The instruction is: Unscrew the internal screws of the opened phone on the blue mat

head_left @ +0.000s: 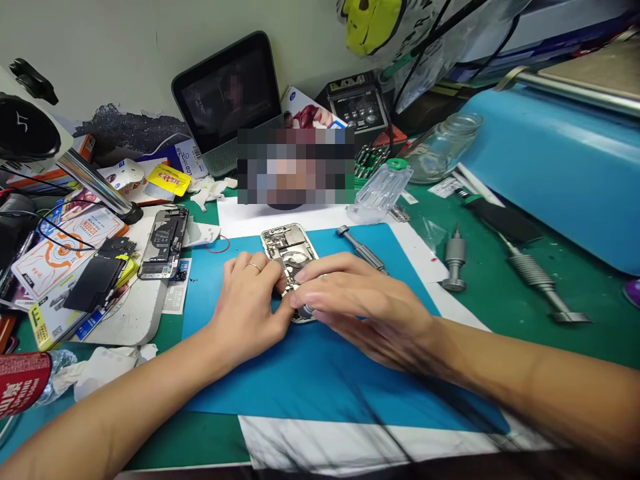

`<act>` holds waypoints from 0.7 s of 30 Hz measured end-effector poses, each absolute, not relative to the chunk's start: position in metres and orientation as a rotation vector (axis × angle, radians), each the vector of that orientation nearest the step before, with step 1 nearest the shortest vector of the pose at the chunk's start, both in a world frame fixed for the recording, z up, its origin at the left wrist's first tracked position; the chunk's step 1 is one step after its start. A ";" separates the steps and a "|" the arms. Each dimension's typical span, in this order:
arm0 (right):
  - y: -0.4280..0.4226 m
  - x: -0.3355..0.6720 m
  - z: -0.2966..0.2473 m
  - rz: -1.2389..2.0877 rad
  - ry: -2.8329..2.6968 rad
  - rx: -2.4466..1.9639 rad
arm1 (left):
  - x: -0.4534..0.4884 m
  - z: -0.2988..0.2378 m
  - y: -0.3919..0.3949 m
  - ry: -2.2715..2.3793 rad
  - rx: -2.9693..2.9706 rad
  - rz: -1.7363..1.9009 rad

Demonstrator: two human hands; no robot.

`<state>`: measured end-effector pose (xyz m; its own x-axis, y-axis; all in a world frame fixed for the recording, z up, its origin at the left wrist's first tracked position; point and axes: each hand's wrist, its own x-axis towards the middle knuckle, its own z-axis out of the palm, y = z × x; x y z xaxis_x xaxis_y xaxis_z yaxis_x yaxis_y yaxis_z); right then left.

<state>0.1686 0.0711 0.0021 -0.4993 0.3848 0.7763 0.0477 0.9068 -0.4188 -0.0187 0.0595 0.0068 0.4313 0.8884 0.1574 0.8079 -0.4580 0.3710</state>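
An opened phone (pixel 289 240) with its inner parts exposed lies on the blue mat (pixel 240 380). My left hand (pixel 253 297) is closed at the phone's left side, its thumb and fingertips gripping the lower part. Over the phone's lower right, my right hand (pixel 367 303) is closed, fingers bent together and fingertips close to my left thumb. A small grey rounded piece shows beneath the right fingers; what it belongs to is hidden. Behind my right hand a grey screwdriver (pixel 363 250) lies on the mat.
Two more grey screwdrivers, one upright (pixel 455 260) and one lying (pixel 543 283), are at the right. A second opened phone (pixel 164 243) rests among boxes at left. Behind stand a clear plastic container (pixel 383 193), a glass jar (pixel 445 147) and a screen device (pixel 227 100). A red can (pixel 25 383) is front left.
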 end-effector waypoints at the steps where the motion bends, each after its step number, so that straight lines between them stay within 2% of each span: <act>1: 0.071 0.168 0.002 0.426 -2.061 -0.318 | -0.019 0.007 0.060 1.477 2.446 0.491; 21: 0.075 0.166 0.001 0.324 -2.083 -0.362 | -0.017 0.008 0.060 1.479 2.462 0.514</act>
<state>0.1655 0.0746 0.0005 -0.4938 0.3810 0.7817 0.1253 0.9207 -0.3696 -0.0171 0.0598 0.0077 0.4316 0.8837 0.1812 0.8055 -0.4679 0.3636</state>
